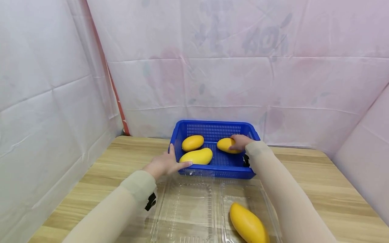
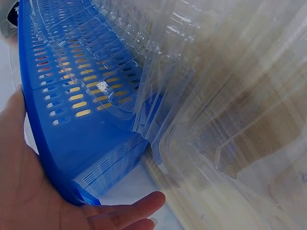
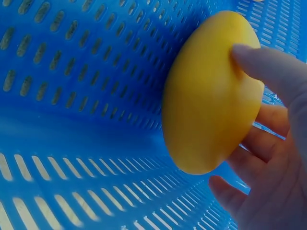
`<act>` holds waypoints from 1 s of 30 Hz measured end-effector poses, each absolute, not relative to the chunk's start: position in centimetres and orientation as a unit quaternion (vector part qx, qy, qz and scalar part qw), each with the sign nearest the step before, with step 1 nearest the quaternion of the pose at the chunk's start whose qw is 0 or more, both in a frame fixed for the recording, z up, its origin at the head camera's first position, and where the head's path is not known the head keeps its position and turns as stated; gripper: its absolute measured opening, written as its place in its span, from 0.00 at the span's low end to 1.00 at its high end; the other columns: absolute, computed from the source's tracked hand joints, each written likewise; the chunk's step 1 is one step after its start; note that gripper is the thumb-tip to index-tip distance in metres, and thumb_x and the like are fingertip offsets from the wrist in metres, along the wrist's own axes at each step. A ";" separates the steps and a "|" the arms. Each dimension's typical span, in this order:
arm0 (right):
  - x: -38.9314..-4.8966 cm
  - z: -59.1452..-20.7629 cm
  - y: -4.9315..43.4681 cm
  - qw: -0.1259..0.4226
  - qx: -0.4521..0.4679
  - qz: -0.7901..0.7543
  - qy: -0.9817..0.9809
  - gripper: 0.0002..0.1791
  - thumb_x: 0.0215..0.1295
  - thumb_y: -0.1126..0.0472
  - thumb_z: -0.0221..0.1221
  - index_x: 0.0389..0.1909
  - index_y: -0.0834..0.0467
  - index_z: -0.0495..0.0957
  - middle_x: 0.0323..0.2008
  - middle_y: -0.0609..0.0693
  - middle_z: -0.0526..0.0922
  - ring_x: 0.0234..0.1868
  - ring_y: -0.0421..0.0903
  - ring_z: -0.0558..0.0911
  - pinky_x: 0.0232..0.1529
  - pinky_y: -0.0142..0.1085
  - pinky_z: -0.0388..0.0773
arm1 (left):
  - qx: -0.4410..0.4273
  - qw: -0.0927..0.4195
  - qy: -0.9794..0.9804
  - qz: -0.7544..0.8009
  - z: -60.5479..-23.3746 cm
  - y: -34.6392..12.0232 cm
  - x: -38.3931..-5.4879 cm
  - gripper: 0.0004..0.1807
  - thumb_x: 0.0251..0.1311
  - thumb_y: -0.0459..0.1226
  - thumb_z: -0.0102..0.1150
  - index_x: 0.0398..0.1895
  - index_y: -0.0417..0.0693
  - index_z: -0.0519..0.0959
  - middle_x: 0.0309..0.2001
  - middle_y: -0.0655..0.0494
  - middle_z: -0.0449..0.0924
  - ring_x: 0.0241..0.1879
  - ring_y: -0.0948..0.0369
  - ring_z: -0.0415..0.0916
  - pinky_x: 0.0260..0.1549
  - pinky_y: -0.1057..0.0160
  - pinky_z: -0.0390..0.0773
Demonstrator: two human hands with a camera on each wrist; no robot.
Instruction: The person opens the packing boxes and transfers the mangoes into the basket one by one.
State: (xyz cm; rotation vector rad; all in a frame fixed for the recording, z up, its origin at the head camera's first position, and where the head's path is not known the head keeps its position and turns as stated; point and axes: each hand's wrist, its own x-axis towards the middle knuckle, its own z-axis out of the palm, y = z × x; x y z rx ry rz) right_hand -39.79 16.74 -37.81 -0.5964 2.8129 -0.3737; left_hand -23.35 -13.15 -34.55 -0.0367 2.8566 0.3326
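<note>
My right hand (image 1: 241,142) is inside the blue basket (image 1: 231,172), gripping a yellow mango (image 1: 225,145). In the right wrist view, the thumb presses one side of that mango (image 3: 206,96) and the fingers curl round the other. My left hand (image 1: 165,163) rests against the basket's near left corner, thumb along the front rim and fingers spread out straight. The left wrist view shows its palm (image 2: 29,191) at the corner of the perforated wall (image 2: 81,143). Two more mangoes, one behind (image 1: 192,143) and one in front (image 1: 197,156), lie in the basket's left half.
In front of the basket sits a clear plastic clamshell box (image 1: 188,209) on the wood-grain table (image 1: 121,162). One mango (image 1: 247,222) lies in its right section. White sheeting (image 1: 225,84) hangs behind the table and along both sides.
</note>
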 end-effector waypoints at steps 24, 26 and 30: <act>-39.4 -36.2 17.1 0.114 -0.196 -0.118 0.967 0.36 0.62 0.55 0.59 0.64 0.71 0.60 0.62 0.69 0.65 0.62 0.63 0.65 0.59 0.53 0.62 | -0.017 0.153 0.980 0.125 -34.3 -13.2 -23.1 0.67 0.43 0.79 0.34 0.72 0.39 0.29 0.67 0.32 0.53 0.60 0.38 0.62 0.52 0.42 0.66; -39.3 -35.9 17.0 0.116 -0.199 -0.119 0.966 0.36 0.63 0.55 0.59 0.65 0.71 0.59 0.63 0.68 0.63 0.63 0.63 0.63 0.60 0.53 0.60 | -0.017 0.154 0.980 0.128 -34.3 -13.2 -23.1 0.67 0.44 0.78 0.34 0.72 0.39 0.29 0.67 0.32 0.53 0.60 0.38 0.62 0.52 0.42 0.66; -38.8 -34.8 16.8 0.115 -0.210 -0.120 0.964 0.37 0.64 0.54 0.57 0.66 0.71 0.56 0.64 0.68 0.60 0.65 0.63 0.60 0.61 0.53 0.58 | -0.019 0.159 0.978 0.135 -34.1 -13.3 -23.2 0.66 0.45 0.77 0.36 0.72 0.40 0.28 0.68 0.33 0.50 0.59 0.38 0.62 0.51 0.42 0.67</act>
